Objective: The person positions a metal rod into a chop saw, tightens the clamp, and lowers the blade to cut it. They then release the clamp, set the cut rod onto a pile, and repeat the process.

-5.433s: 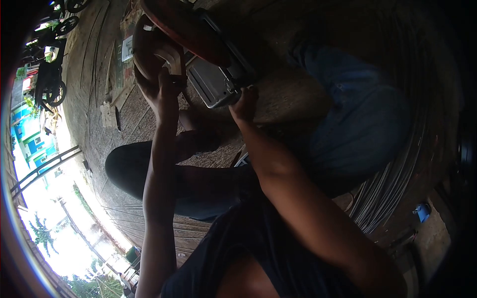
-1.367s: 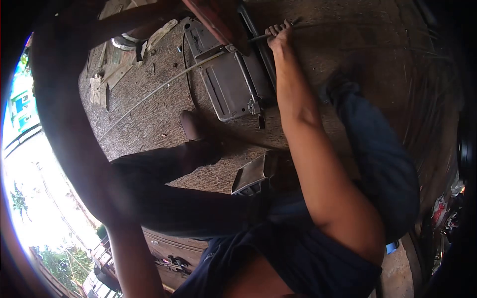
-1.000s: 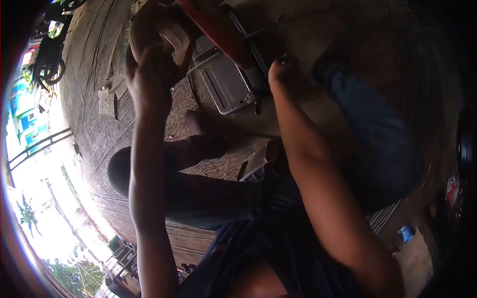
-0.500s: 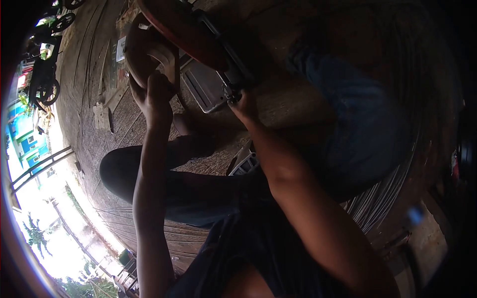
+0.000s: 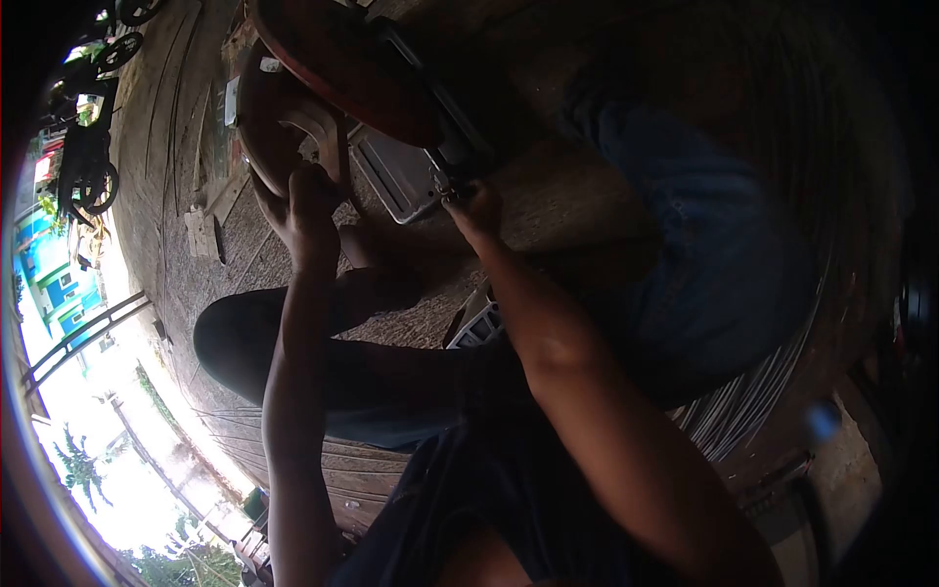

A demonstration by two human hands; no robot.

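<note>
My left hand [image 5: 305,210] is closed on the lower end of a curved brown piece [image 5: 262,117] with an arched opening. My right hand [image 5: 474,210] is closed around a small dark metal tool [image 5: 448,190]; its kind is too dark to make out. Just beyond that tool, a long rounded reddish-brown piece [image 5: 342,73] slants across the top of the view. A dark straight bar [image 5: 430,83] runs along its right side. Between my hands, a grey shallow tray-like panel [image 5: 399,176] lies on the floor.
My bent legs frame the work area, with a jeans knee [image 5: 724,264] at the right. A grey slotted plastic piece [image 5: 476,321] lies by my lap. Thin rods or wires [image 5: 748,406] are bundled at the lower right. Scraps [image 5: 202,233] lie left; motorbikes [image 5: 88,147] stand outside.
The reddish-brown piece and the curved brown piece have shifted slightly left in view. My right hand has moved a little left and turned slightly. My left hand keeps its grip.
</note>
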